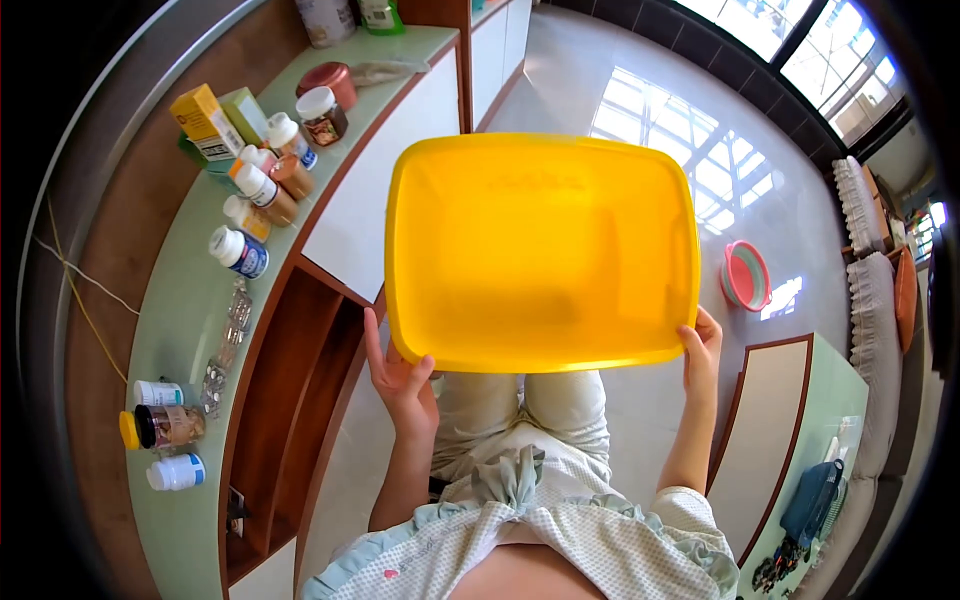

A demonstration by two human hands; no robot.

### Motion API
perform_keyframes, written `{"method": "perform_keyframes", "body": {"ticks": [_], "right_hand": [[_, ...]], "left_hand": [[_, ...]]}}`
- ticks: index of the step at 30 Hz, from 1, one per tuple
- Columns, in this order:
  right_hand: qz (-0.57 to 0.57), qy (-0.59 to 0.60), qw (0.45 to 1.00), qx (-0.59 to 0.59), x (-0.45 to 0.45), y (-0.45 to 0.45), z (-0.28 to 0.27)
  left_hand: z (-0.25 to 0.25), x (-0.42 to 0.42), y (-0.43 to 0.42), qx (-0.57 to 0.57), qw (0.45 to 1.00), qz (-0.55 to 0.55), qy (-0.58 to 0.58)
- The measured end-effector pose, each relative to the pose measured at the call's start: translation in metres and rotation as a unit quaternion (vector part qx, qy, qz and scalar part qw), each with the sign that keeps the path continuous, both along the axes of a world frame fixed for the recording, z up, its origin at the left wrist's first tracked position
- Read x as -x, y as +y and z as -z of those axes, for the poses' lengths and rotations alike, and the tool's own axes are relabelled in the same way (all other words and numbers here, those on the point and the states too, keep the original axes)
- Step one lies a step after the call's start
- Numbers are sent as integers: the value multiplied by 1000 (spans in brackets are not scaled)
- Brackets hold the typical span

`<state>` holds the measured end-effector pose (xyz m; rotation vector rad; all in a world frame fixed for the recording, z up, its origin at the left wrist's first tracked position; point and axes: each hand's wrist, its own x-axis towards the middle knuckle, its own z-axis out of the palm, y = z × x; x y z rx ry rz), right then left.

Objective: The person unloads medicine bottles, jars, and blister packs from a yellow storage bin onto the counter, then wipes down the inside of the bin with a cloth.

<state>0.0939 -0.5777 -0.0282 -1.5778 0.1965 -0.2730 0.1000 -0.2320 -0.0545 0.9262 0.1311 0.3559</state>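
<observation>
A yellow rectangular plastic bin with rounded corners is held up in front of my body, its hollow inside facing me. My left hand grips its lower left corner, thumb at the rim and one finger stretched out past the side. At the lower right corner, my right hand pinches the rim with the thumb on the front. The other fingers of both hands are partly hidden behind the bin. Nothing shows inside it.
To the left runs a long green-topped cabinet bearing several bottles, boxes and jars, plus blister packs. A pink basin sits on the shiny floor at right. A low green-topped table holds a blue case, beside a sofa.
</observation>
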Motion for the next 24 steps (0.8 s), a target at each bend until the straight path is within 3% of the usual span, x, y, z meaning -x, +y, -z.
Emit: {"method": "perform_keyframes", "body": {"ticks": [1,4,5,8,10,11,14,16,19,24], "right_hand": [[0,5,1000,12,-4,5,-11],[3,96,935,341,-17,-12,-25],[69,22,908,413,-22,-8,-29],[137,-36,843,519,-46,18,-58],[14,-80,872,483,-63,55,-71],[-104,-82,857,498,-71,72,-68],[-414,-22,764,494,-101,110,-36],[-522,9,697,492,-125,116,15],[-605,0,584,541,-152,125,51],[-649,181,566,476,-162,144,61]], "left_hand": [[-2,-1,-1,-1,1000,-3,2],[0,-1,-1,-19,1000,-1,-10],[0,0,-1,-32,999,-2,-16],[-5,5,-4,-57,998,-2,-24],[-3,9,-7,-75,997,-4,-25],[-3,9,-8,-72,997,-5,-27],[0,7,-7,-63,997,-7,-35],[4,6,-6,-51,998,-8,-43],[10,8,-5,-69,996,-10,-57],[-9,3,0,-161,986,-7,-37]]}}
